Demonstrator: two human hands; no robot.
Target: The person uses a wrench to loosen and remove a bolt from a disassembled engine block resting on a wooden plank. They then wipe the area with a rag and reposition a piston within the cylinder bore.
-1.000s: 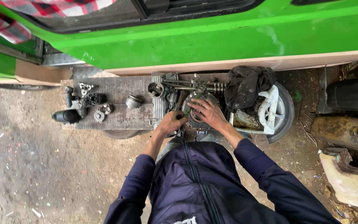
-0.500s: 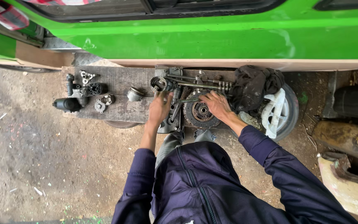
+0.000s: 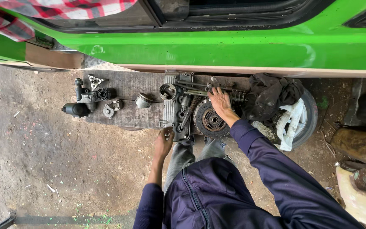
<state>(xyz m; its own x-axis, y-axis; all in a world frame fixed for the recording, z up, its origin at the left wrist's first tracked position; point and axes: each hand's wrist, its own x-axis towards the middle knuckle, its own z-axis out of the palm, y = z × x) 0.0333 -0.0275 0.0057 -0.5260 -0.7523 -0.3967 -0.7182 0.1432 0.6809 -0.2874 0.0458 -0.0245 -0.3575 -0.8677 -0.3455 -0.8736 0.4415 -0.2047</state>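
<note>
Head view: right hand [image 3: 220, 101] lies flat, ungripping, on shafts [image 3: 200, 90] running left-right; left hand [image 3: 164, 144] pinches a small part [image 3: 167, 135].

Soft, even daylight fills the scene, with no hard-edged shadows anywhere. The glossy green painted car body panel [image 3: 234, 46] across the top of the frame catches pale, diffuse reflections, brightest near the upper left and at the far right. Beneath its lower edge a band of gentle shade falls over the grey wooden board [image 3: 128, 91] in the upper middle. The dusty brown dirt ground [image 3: 64, 169] at lower left is flatly lit and sharp. The wide lens bends straight lines near the edges. The dark blue jacket [image 3: 217, 195] at the bottom looks slightly soft.
</note>
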